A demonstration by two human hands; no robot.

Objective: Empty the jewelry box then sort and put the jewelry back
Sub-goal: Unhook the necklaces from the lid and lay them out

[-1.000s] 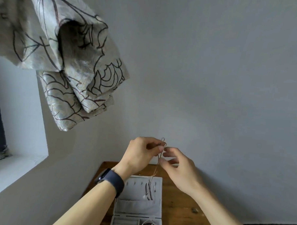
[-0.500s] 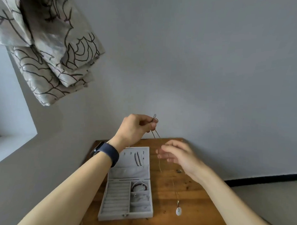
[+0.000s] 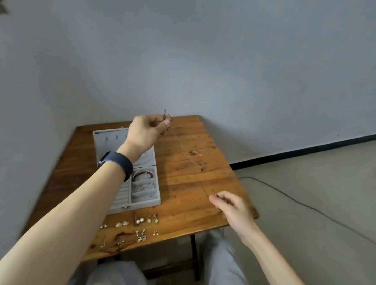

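While the thin pale chain necklace (image 3: 190,162) is stretching slantwise above the brown wooden table (image 3: 202,179), we're pinching its dark looped end in our raised left hand (image 3: 144,134) and curling our right hand (image 3: 233,209) fingers onto its lower end. The open grey jewelry box (image 3: 145,205) is sitting to the left, with small silver earrings (image 3: 141,221) lying before it.

My table (image 3: 192,177) is worn varnished wood with a faint gloss, stained dark toward 12 o'clock. At 9 o'clock the jewelry box (image 3: 145,202) is matt grey, velvety-looking cloth. The chain (image 3: 176,137) is fine metal. At 6 o'clock the earrings (image 3: 139,221) glint, metal with pearly beads.
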